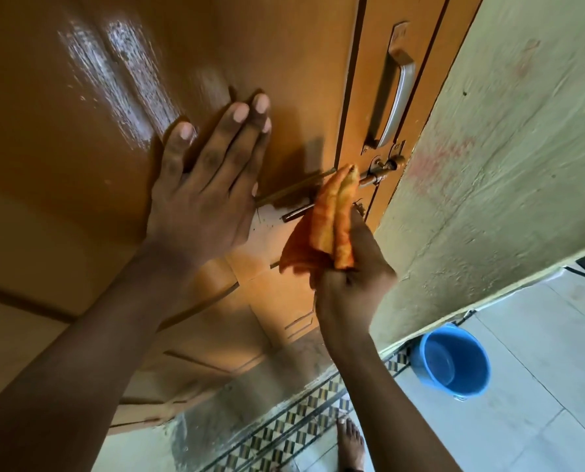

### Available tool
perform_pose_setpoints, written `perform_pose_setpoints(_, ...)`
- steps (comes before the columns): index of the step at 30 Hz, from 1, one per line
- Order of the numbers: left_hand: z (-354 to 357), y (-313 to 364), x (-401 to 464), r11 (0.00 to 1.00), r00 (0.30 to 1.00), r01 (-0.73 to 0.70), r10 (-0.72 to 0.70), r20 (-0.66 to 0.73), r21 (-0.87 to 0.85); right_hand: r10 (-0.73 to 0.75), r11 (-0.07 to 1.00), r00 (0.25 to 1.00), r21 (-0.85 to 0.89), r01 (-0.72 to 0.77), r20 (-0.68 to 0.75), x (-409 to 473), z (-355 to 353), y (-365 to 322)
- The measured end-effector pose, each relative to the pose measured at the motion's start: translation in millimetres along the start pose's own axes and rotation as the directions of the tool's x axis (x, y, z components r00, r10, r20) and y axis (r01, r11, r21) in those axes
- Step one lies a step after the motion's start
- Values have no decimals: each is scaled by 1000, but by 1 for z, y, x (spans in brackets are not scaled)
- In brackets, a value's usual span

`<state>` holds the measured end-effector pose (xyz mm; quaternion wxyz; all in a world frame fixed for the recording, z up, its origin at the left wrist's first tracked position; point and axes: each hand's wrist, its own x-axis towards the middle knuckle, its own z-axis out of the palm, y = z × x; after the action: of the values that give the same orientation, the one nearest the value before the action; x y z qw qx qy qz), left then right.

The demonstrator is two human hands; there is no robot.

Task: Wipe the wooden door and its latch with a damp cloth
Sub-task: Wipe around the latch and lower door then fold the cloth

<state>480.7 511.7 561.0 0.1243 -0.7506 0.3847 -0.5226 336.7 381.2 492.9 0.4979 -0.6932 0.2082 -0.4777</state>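
Wooden door fills the upper left of the head view, glossy, with streaks of sheen on the panel above the fingers; its latch, a sliding bolt, runs across the stile just below the metal pull handle. Left hand lies flat on the panel, fingers straight and spread, bracing the door; holds nothing. Right hand grips a folded orange cloth, the folded tip touching the bolt rod; judged step: wiping the latch.

Risks from here: cloth fold could snag on the bolt guides and pull loose; pressure along the rod could slide the bolt; 1 bare foot stands on the tiled floor, so drips could make it slippery; blue bucket sits near the wall, well apart from the hands.
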Motion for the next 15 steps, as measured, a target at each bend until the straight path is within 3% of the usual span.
perform_pose_setpoints(2,0,0,0,1000,1000,4,-4,6,-12,-163,937,970,-279,209,180,4,14,0)
perform_pose_setpoints(4,0,0,1,1000,1000,0,0,0,0,-209,805,896,-451,385,393,0,26,1)
perform_pose_setpoints(6,-3,0,2,1000,1000,-1,1,8,-1,-257,749,830,-441,495,495,-1,20,6)
perform_pose_setpoints(8,-6,-1,2,1000,1000,6,-5,26,-23,-255,822,825,-336,459,504,-1,5,11)
perform_pose_setpoints(9,-7,-1,2,999,999,10,-9,33,-37,-170,900,865,-282,331,473,-3,-3,7)
perform_pose_setpoints(11,-11,0,4,997,999,23,-21,39,-69,182,964,925,-244,-102,333,-14,-11,2)
perform_pose_setpoints(13,-17,3,6,991,997,46,-38,64,-125,566,824,816,-123,-553,117,-22,-11,5)
perform_pose_setpoints(15,-21,5,4,985,995,29,-12,99,-169,781,621,622,164,-767,-49,-16,-10,8)
